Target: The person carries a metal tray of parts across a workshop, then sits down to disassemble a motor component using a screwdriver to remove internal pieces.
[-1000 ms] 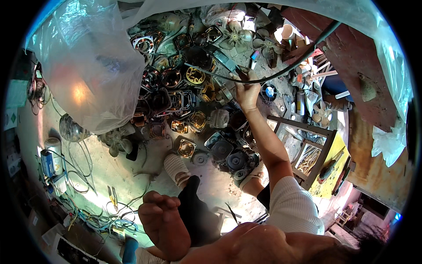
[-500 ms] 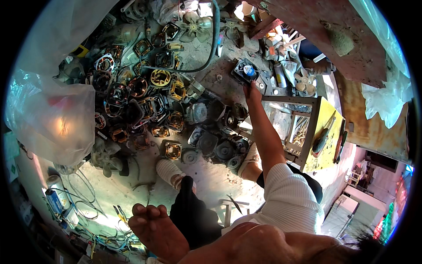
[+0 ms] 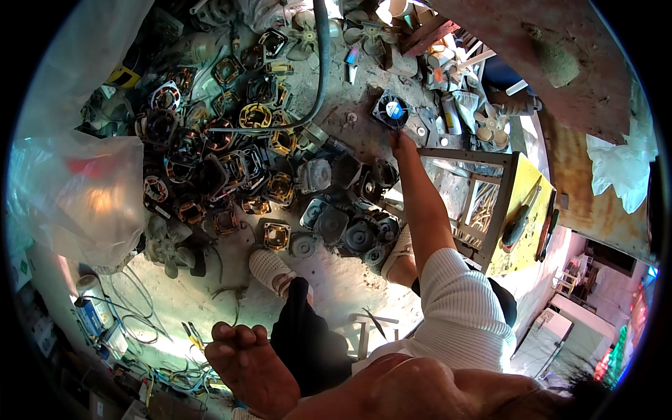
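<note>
My right arm reaches forward to a small black square cooling fan [image 3: 390, 110] with a blue-and-white round hub. The fingers of my right hand [image 3: 400, 143] are closed at the fan's near edge, which is low over the floor beside a yellow-topped stool. My left hand [image 3: 252, 367] is raised near my body, palm in view, with loosely bent fingers and nothing in it. Left of the fan, many bare motor stators with copper windings [image 3: 276, 236] lie heaped on the floor. Grey motor housings [image 3: 330, 224] sit between the heap and my right foot.
A dark hose [image 3: 323, 63] hangs over the heap. The yellow-topped stool [image 3: 518, 210], bearing a screwdriver [image 3: 520, 222], stands to the right. Fan blades [image 3: 490, 129] lie beyond it. Clear plastic sheeting [image 3: 77, 196] hangs at left, above tangled cables [image 3: 143, 308].
The fan has turned slightly in my right hand, so its round face shows more squarely. The hose appears farther left and lower. My left hand stays almost in place.
</note>
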Demonstrator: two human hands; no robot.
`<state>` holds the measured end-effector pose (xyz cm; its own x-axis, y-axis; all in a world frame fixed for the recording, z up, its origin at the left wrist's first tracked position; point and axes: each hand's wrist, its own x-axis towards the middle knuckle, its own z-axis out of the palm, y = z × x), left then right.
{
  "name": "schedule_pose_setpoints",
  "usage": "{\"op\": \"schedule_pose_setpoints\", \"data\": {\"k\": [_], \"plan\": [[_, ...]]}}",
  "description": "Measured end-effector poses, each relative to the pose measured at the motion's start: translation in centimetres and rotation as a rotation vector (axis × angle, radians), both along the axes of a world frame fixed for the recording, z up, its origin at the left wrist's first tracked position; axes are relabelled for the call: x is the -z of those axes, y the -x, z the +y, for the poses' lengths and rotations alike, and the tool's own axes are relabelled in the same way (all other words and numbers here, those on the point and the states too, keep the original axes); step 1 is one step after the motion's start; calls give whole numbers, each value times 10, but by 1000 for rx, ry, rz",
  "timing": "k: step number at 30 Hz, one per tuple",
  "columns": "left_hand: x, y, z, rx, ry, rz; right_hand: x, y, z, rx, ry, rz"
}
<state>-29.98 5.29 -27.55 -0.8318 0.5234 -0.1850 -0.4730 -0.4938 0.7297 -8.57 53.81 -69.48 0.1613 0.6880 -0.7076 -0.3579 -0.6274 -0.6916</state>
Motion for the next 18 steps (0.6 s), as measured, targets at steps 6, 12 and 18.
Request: {"op": "schedule_pose_setpoints", "data": {"k": [6,12,18], "plan": [[-12,-10,21,-70,104,46,-1,38,6,3,275,246],[-4,-6,11,-69,126,0,-11,72,33,131,75,215],[-8,-3,18,-63,82,-12,-6,64,65,-225,-152,-181]]}}
